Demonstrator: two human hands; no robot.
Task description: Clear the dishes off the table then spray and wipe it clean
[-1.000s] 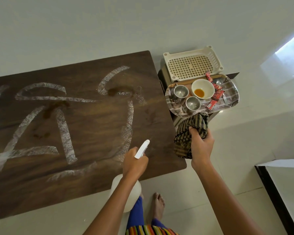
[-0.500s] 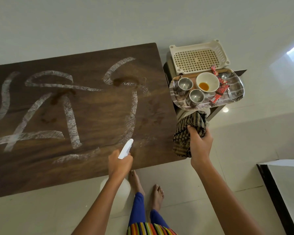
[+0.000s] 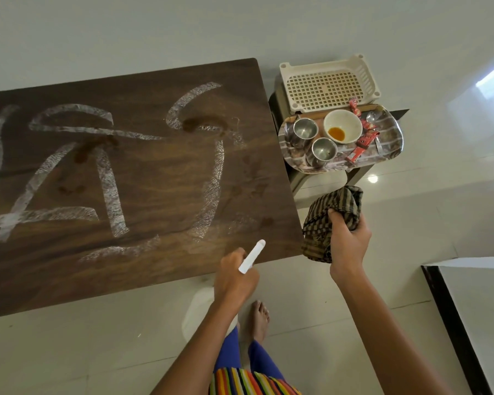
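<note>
White plastic spray bottle [image 3: 208, 312]: held in the left hand [image 3: 236, 277], fingers curled closed round its neck, nozzle [image 3: 252, 256] slanting up and away over the near edge of the table [image 3: 160, 269]. The bottle's body hung below the wrist, off the table, above the floor [image 3: 83, 343].

Checked cloth [image 3: 330, 220], brown and black: bunched in the right hand [image 3: 347, 240], fist closed round it, carried in the air just past the table's right-hand end, touching nothing else.

Table, dark wood grain: bare of dishes. White foamy streaks [image 3: 216, 172] ran over it in loops and bars, with brownish stains [image 3: 196, 124] among them toward the far side. The top was not yet wiped.

Tray [image 3: 388, 146], patterned, on a low stand just beside the table's right end: held two steel cups [image 3: 304, 131] and [image 3: 324, 149], a white bowl [image 3: 343, 126] with orange residue, red wrappers [image 3: 364, 142] and a spoon [image 3: 371, 118]. A cream slotted basket [image 3: 328, 84] sat behind it.

Step judged in hand: spraying, clearing apparently done.

Handling notes, as judgement only:
- Aim the nozzle at the unsprayed patches and the brown stains rather than over existing foam.
- Keep the nozzle over the wood, so mist does not fall on the tiled floor beside the bare feet [image 3: 260, 317].
- Bring the cloth in flat, not balled, and wipe from the far side toward the near edge in overlapping passes.
- Sweep away from the tray, so liquid is not pushed onto the dishes.
</note>
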